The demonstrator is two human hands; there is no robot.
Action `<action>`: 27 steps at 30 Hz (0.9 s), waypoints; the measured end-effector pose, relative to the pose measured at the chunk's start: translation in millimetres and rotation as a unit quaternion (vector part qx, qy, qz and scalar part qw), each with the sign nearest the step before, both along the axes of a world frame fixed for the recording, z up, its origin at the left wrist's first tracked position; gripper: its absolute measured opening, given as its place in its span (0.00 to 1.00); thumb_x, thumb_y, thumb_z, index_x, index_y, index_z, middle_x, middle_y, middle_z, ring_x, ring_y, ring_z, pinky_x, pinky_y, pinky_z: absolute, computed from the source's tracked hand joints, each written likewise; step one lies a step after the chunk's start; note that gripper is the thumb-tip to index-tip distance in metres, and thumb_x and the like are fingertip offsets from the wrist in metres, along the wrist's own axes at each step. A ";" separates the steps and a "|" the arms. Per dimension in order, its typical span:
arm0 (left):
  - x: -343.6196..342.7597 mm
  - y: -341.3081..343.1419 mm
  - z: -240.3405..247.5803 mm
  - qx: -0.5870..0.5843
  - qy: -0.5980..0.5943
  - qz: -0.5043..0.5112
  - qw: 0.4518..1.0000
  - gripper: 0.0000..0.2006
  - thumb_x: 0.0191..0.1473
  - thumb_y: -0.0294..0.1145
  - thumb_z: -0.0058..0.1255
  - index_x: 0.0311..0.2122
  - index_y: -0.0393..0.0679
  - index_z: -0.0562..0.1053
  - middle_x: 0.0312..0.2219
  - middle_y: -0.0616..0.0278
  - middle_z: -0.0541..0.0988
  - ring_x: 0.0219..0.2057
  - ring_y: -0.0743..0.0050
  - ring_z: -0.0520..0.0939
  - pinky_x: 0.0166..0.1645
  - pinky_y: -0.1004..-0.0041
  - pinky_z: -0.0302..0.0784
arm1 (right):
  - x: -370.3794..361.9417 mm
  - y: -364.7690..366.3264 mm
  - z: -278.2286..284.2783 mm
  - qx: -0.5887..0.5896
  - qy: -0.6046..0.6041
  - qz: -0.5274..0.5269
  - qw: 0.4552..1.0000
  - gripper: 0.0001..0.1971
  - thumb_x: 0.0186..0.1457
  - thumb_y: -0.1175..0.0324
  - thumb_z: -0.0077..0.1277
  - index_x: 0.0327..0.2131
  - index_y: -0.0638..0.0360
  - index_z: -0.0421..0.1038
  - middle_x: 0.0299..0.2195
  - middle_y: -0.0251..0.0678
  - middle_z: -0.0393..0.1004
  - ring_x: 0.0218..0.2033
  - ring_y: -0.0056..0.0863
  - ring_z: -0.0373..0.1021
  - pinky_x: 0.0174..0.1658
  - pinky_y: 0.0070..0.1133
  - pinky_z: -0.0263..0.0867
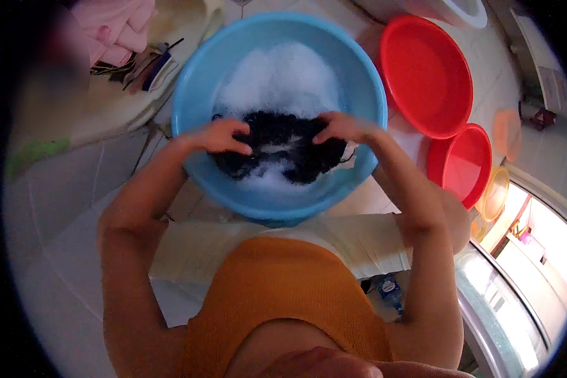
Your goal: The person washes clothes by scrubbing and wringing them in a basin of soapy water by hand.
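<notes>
A wide light-blue basin (186, 104) stands in front of me with white suds (283, 72) in it, thickest toward the far side. A soaked black cloth (274, 129) is bunched across its middle, with more foam on its near part; what kind of garment it is, I cannot tell. My left hand (223, 137) grips the cloth's left end, fingers and thumb bent into it. At the opposite end my right hand (344, 128) has its fingers curled into the fabric. A small pale patch (349, 151) shows beside the cloth, below my right hand.
Two red basins (426, 75) stand to the right, with yellow and orange ones (494, 192) beyond. Pink cloth (116, 31) and other items lie on a pale surface at the upper left. A bottle with a blue label (389, 288) is by my right arm.
</notes>
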State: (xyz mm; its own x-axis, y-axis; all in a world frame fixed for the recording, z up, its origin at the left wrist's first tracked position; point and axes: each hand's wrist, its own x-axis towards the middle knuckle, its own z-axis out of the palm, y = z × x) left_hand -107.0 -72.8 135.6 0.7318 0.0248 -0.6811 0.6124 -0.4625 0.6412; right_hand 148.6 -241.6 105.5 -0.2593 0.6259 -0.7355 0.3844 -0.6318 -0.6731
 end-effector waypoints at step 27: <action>95.5 12.6 -120.9 0.195 0.199 0.205 0.938 0.27 0.43 0.35 0.46 0.49 0.37 0.57 0.41 0.44 0.67 0.43 0.48 0.68 0.49 0.58 0.58 | -51.3 90.4 -105.6 -0.152 0.098 -0.397 0.900 0.14 0.45 0.62 0.44 0.34 0.61 0.67 0.34 0.39 0.69 0.38 0.35 0.64 0.43 0.29 0.59</action>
State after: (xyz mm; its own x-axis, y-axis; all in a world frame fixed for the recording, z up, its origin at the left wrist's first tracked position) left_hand -11.5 -60.2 14.7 0.2956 0.5523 -0.7794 0.9452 -0.2876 0.1547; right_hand 97.3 -151.2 -0.1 0.0375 0.4487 -0.8929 -0.3755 -0.8217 -0.4287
